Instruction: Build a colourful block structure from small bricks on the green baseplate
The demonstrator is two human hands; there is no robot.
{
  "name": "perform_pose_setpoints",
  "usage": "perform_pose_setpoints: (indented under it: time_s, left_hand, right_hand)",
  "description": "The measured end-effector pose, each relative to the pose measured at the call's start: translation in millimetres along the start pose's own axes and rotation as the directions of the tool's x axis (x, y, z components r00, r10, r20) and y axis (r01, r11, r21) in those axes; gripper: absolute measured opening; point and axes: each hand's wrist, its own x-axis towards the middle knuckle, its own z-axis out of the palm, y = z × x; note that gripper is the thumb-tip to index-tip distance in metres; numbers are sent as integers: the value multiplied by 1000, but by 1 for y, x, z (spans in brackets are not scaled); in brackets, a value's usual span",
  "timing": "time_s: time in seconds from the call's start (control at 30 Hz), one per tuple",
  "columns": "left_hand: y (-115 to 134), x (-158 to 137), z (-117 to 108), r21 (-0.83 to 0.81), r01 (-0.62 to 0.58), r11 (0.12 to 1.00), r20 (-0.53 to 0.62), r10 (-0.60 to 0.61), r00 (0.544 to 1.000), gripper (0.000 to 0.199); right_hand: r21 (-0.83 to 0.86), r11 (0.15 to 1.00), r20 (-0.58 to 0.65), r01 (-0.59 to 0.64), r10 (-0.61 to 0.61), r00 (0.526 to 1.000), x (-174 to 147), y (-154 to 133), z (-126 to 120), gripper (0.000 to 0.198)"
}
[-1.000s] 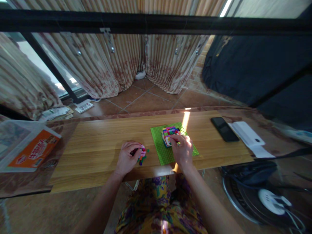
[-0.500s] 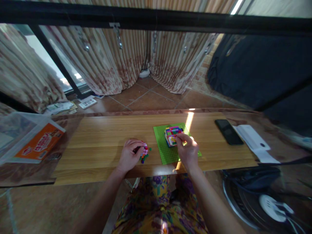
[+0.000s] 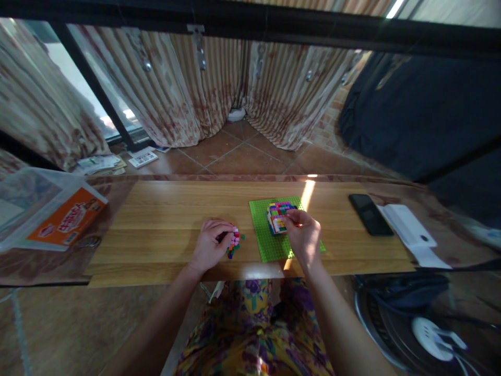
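Note:
My right hand (image 3: 305, 236) is at the right side of a multicoloured toy-brick build (image 3: 277, 211). Its thumb and fingertips are pinched together at the build's near right edge, and whatever they hold is too small to make out. The build stands on a green studded baseplate (image 3: 263, 245). To the left, my left hand (image 3: 211, 244) rests on the table with curled fingers and thumb close together, touching the edge of a small pile of loose toy bricks (image 3: 235, 241). Those are pink, orange, green and dark blue. Its fingers partly hide the pile.
The bricks and baseplate lie on a wooden table (image 3: 176, 209). A black phone (image 3: 370, 214) and a white box (image 3: 409, 224) are at the right. A clear plastic tub (image 3: 43, 180) with an orange label stands at the left. A bright sunlight strip crosses the baseplate.
The view has shifted slightly. My right hand's fingertips have moved a little away from me along the build, still pinched. My left hand stays beside the loose bricks.

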Motion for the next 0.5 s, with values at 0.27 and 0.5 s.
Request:
perform_pose_setpoints:
  time_s: [0.27, 0.5]
  left_hand:
    - [1, 0, 0, -2, -1, 1000, -19, 1, 1000, 10]
    - [0, -2, 0, -13, 22, 1000, -29, -22, 999, 11]
  right_hand:
    - [-61, 998, 17, 15, -14, 1000, 3, 2, 0, 21]
    - [-53, 993, -59, 108, -111, 992, -15, -10, -4, 19]
